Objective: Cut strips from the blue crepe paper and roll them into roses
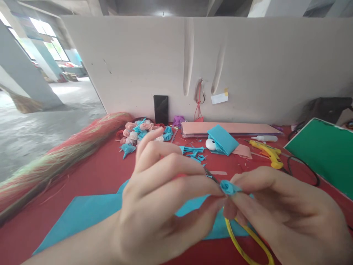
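Hands (165, 195) pinching a small blue roll (228, 187)
Yellow-handled scissors (248, 241) below them; glue gun (268, 152) beyond the right one.

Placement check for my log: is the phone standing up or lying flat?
Upright: the black phone stands on its short edge against the pale board, its dark face turned toward the camera.

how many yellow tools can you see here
2. A glue gun lies on the red table, left of the green board; scissors show a yellow handle below the right hand. Others may be hidden.
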Demonstrator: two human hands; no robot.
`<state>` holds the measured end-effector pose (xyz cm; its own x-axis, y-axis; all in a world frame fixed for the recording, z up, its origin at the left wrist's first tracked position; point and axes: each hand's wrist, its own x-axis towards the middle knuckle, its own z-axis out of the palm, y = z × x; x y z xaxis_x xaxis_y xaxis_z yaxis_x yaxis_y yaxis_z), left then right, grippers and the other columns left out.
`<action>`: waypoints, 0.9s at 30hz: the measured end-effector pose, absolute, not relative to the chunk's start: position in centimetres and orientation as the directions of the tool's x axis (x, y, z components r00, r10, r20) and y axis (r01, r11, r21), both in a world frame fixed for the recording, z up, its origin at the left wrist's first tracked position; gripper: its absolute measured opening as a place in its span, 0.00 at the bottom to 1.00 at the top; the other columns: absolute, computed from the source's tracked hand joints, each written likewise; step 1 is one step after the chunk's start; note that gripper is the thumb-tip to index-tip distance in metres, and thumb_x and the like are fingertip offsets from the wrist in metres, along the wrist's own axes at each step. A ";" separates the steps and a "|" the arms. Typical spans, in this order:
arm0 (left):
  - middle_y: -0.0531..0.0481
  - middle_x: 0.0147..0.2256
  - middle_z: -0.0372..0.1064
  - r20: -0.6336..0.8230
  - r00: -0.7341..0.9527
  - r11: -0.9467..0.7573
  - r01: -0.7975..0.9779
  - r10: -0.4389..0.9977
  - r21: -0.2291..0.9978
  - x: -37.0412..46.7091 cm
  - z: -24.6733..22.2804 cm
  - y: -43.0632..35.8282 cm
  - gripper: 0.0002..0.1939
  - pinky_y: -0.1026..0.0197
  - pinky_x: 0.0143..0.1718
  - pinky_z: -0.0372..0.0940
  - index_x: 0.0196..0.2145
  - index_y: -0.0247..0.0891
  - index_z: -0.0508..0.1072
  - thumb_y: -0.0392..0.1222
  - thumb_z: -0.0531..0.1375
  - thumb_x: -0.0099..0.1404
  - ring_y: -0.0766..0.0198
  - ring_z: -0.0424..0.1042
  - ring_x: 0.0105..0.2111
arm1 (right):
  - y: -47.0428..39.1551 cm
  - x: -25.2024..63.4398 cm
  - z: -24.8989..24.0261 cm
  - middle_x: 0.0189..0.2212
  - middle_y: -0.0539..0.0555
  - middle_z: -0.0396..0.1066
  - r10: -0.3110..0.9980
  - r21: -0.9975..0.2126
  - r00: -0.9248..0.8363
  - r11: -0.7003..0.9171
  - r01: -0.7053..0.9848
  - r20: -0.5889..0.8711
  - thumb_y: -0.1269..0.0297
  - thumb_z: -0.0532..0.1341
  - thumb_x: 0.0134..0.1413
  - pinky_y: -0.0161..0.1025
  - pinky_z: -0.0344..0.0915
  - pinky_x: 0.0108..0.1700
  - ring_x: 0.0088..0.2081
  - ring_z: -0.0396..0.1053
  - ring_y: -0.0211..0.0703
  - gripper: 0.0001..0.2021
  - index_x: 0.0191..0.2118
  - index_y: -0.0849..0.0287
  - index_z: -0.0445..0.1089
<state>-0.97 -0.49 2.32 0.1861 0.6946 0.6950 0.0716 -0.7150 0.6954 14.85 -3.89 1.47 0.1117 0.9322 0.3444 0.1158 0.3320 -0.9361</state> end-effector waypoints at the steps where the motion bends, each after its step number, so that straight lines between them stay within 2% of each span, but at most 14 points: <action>1: 0.53 0.23 0.74 0.748 0.203 -0.774 0.116 0.632 0.622 -1.0 2.4 -0.3 0.09 0.53 0.40 0.59 0.26 0.45 0.78 0.31 0.68 0.49 0.59 0.66 0.27 | -3.8 15.0 1.3 0.15 0.43 0.71 0.902 -0.904 0.121 0.392 0.174 0.414 0.71 0.64 0.43 0.33 0.65 0.20 0.17 0.68 0.37 0.08 0.22 0.47 0.70; 3: 0.54 0.25 0.74 0.771 0.245 -0.809 0.154 0.588 0.568 -0.7 2.0 -0.3 0.06 0.54 0.40 0.59 0.28 0.42 0.77 0.31 0.66 0.54 0.62 0.67 0.27 | -3.6 15.2 1.0 0.17 0.42 0.73 0.833 -0.811 0.083 0.501 0.302 0.546 0.71 0.64 0.45 0.32 0.67 0.21 0.18 0.70 0.37 0.08 0.26 0.47 0.71; 8: 0.54 0.25 0.71 0.546 0.280 -0.587 0.086 0.789 0.805 0.0 1.3 -0.6 0.04 0.61 0.31 0.62 0.28 0.40 0.76 0.32 0.63 0.58 0.65 0.66 0.28 | -2.9 15.8 0.5 0.19 0.40 0.70 0.665 -0.561 -0.011 0.639 0.525 0.747 0.74 0.63 0.48 0.26 0.65 0.21 0.19 0.66 0.30 0.08 0.30 0.51 0.68; 12: 0.54 0.25 0.70 0.458 0.270 -0.487 0.047 0.847 0.872 0.0 1.5 -0.6 0.03 0.62 0.29 0.61 0.27 0.39 0.77 0.33 0.63 0.57 0.65 0.66 0.29 | -2.7 15.9 0.1 0.20 0.41 0.68 0.558 -0.423 -0.047 0.680 0.599 0.829 0.76 0.63 0.48 0.26 0.66 0.24 0.20 0.63 0.29 0.09 0.31 0.52 0.67; 19: 0.52 0.27 0.71 0.374 0.303 -0.405 0.046 0.877 0.913 -0.1 1.5 -0.4 0.04 0.60 0.33 0.62 0.28 0.38 0.77 0.35 0.62 0.58 0.64 0.67 0.30 | -2.9 15.6 -1.0 0.22 0.41 0.72 0.525 -0.375 -0.009 0.620 0.689 0.851 0.66 0.60 0.58 0.33 0.66 0.31 0.23 0.67 0.32 0.03 0.33 0.50 0.66; 23: 0.52 0.27 0.71 0.355 0.318 -0.386 0.038 0.879 0.922 -0.2 1.6 -0.4 0.05 0.60 0.34 0.62 0.26 0.38 0.76 0.35 0.61 0.58 0.63 0.68 0.31 | -2.9 15.8 -1.0 0.23 0.43 0.74 0.507 -0.349 -0.018 0.619 0.703 0.862 0.70 0.60 0.56 0.35 0.67 0.31 0.23 0.69 0.35 0.05 0.33 0.51 0.67; 27: 0.53 0.27 0.71 0.330 0.329 -0.372 0.075 0.885 0.925 -0.4 1.6 -0.2 0.05 0.61 0.35 0.63 0.25 0.38 0.75 0.37 0.61 0.58 0.63 0.68 0.31 | -2.6 16.1 -0.3 0.23 0.44 0.74 0.414 -0.233 -0.134 0.718 0.656 0.901 0.75 0.62 0.51 0.30 0.69 0.30 0.22 0.70 0.32 0.07 0.32 0.54 0.68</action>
<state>-0.41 -0.19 1.64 0.3286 0.8851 0.3296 0.0749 -0.3723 0.9251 16.11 -2.62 -0.28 -0.1335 0.4138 0.9005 0.6559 0.7181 -0.2327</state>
